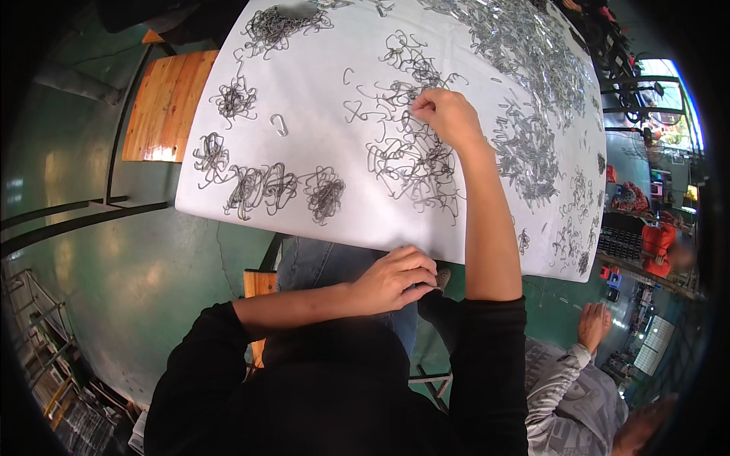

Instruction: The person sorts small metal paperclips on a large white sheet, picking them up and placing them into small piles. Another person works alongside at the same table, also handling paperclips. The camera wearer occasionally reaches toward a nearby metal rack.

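Note:
My right hand (450, 115) is over the white table with thumb and fingertips pinched together. Directly beneath its fingertips lies a loose heap of bent wire hooks (414, 163); whatever sits in the pinch is too small to make out. My left hand (397, 280) is at the near table edge, in front of my body, its fingers curled inward. What it may hold is hidden. A lone hook with a clear piece on it (280, 125) lies left of the heap. Bundles of hooks (262, 188) line the table's near left side.
Many small clear and grey pieces (525, 45) spread over the far right of the white table (304, 76). A wooden stool (169, 106) stands to the left. Another person's hand (594, 327) and grey patterned sleeve are at the lower right.

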The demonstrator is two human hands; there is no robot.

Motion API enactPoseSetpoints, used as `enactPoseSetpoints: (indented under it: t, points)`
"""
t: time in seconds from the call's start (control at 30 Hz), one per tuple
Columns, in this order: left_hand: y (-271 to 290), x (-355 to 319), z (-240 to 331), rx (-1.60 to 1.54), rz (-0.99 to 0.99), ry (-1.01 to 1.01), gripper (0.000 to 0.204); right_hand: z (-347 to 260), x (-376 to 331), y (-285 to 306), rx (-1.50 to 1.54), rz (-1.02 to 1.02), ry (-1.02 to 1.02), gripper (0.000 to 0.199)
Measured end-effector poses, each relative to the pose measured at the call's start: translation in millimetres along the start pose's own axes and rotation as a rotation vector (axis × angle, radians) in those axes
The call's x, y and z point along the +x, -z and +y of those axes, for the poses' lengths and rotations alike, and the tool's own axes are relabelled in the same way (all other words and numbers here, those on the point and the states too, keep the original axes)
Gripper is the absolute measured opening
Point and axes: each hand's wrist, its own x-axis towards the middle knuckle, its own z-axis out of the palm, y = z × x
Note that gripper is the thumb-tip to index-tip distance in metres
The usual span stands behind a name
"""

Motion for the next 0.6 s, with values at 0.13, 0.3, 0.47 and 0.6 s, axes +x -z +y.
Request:
enactPoseSetpoints:
  t: [0.13, 0.3, 0.47, 0.6]
  points:
    - [-1.2, 1.2, 2.5, 0.000, 0.028, -0.001, 0.016, -16.6, -0.1, -7.5, -0.039, -0.031, -0.192, 0.011]
    - [-2.5, 0.9, 3.0, 0.017, 0.010, 0.010, 0.015, -45.5, -0.8, -20.4, -0.099, -0.011, -0.381, 0.021]
    - [-3.3, -0.7, 8.9, 0.036, 0.018, 0.021, 0.015, -45.7, 5.1, -22.8, -0.087, -0.129, -0.350, 0.027]
    - [-3.5, -2.0, 12.9, 0.028, 0.046, 0.028, 0.016, -3.7, -16.7, -16.0, 0.691, -0.195, -0.358, 0.024]
